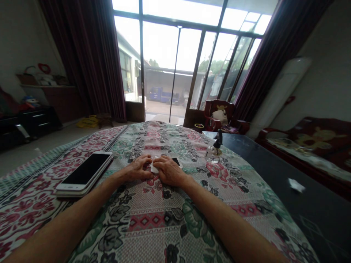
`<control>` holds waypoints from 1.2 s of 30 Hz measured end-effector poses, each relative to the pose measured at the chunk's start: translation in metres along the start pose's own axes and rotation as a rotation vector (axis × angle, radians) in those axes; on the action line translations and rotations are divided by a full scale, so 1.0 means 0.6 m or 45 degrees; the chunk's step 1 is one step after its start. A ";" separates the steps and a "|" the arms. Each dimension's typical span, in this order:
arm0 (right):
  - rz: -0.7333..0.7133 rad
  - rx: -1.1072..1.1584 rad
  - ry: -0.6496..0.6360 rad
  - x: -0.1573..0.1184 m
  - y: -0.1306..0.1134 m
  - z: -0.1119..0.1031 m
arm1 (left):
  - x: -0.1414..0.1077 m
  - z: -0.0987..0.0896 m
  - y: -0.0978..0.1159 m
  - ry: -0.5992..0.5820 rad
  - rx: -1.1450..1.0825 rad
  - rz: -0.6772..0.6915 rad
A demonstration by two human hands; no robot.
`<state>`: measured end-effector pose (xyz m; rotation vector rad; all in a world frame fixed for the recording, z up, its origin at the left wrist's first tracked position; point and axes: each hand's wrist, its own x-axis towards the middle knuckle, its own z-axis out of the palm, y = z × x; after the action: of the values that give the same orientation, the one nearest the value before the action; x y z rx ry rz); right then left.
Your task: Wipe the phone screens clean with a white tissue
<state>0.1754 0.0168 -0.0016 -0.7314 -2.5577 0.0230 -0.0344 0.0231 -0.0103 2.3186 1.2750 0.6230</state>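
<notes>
On the floral tablecloth [148, 197], my right hand [171, 171] presses down with its fingers bent over a crumpled white tissue [154, 168]. A phone [176, 160] lies beneath this hand, and only its dark, white-edged right end shows. Close by on the left, my left hand [137, 168] has its thumb and fingers curved round the phone's other end, which is mostly hidden. Left of my forearm rests a stack of phones [86, 171], the top one white with a dark screen. Right of my hands stands a clear spray bottle [214, 154] with a black trigger head.
A dark tabletop [274, 164] extends to the right of the cloth, with another crumpled white tissue [296, 185] on it. Beyond are a wooden chair [219, 109], a wooden bench [315, 142] and a tall glass door [170, 73] between dark curtains [90, 54].
</notes>
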 end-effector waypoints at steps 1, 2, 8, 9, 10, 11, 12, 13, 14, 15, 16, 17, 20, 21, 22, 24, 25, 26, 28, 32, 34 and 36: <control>0.001 0.035 0.024 -0.002 -0.001 0.000 | 0.001 0.002 -0.005 -0.005 0.015 0.003; 0.006 0.067 0.051 -0.004 -0.002 0.001 | 0.001 0.003 -0.010 -0.010 0.030 0.008; 0.018 0.196 0.150 -0.018 -0.008 0.004 | -0.001 -0.003 -0.016 -0.090 0.108 -0.040; 0.020 0.202 0.147 -0.019 -0.007 0.004 | -0.002 -0.006 -0.015 -0.111 0.114 -0.049; 0.024 0.203 0.140 -0.018 -0.007 0.005 | -0.003 -0.009 -0.013 -0.131 0.119 -0.053; 0.033 0.194 0.131 -0.017 -0.006 0.005 | -0.004 -0.012 -0.011 -0.151 0.122 -0.048; 0.045 0.173 0.118 -0.015 -0.005 0.005 | -0.004 -0.015 -0.009 -0.165 0.122 -0.034; 0.060 0.142 0.101 -0.012 -0.005 0.004 | -0.004 -0.016 -0.008 -0.172 0.118 -0.013; 0.078 0.100 0.076 -0.010 -0.006 0.002 | -0.004 -0.017 -0.008 -0.172 0.111 0.014; 0.100 0.051 0.044 -0.007 -0.007 0.000 | -0.004 -0.017 -0.008 -0.169 0.101 0.043; 0.121 0.000 0.005 -0.005 -0.008 -0.003 | -0.003 -0.017 -0.008 -0.164 0.092 0.067; 0.141 -0.047 -0.035 -0.004 -0.010 -0.006 | -0.002 -0.016 -0.009 -0.158 0.085 0.086; 0.158 -0.119 -0.109 -0.004 -0.013 -0.012 | 0.000 -0.014 -0.012 -0.148 0.079 0.115; 0.144 -0.115 -0.110 -0.004 -0.014 -0.012 | 0.000 -0.013 -0.012 -0.147 0.079 0.122; 0.121 -0.100 -0.105 -0.005 -0.014 -0.013 | 0.000 -0.013 -0.013 -0.150 0.079 0.127; 0.062 -0.053 -0.096 -0.007 -0.014 -0.013 | 0.000 -0.013 -0.013 -0.158 0.080 0.126; 0.033 -0.025 -0.093 -0.008 -0.015 -0.014 | 0.000 -0.013 -0.013 -0.160 0.083 0.120; 0.008 0.004 -0.089 -0.009 -0.015 -0.014 | -0.001 -0.013 -0.013 -0.162 0.085 0.109; -0.022 0.062 -0.071 -0.012 -0.017 -0.017 | -0.002 -0.013 -0.013 -0.165 0.082 0.070; 0.002 0.139 -0.024 -0.022 -0.021 -0.023 | -0.006 -0.015 -0.012 -0.172 0.037 -0.022; 0.017 0.153 -0.016 -0.025 -0.022 -0.024 | -0.007 -0.015 -0.010 -0.161 0.015 -0.024; 0.005 0.162 -0.015 -0.027 -0.021 -0.023 | -0.007 -0.015 -0.010 -0.146 0.005 -0.011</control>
<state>0.1871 -0.0036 0.0052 -0.6892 -2.5393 0.1899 -0.0455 0.0237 -0.0067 2.3149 1.2342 0.4778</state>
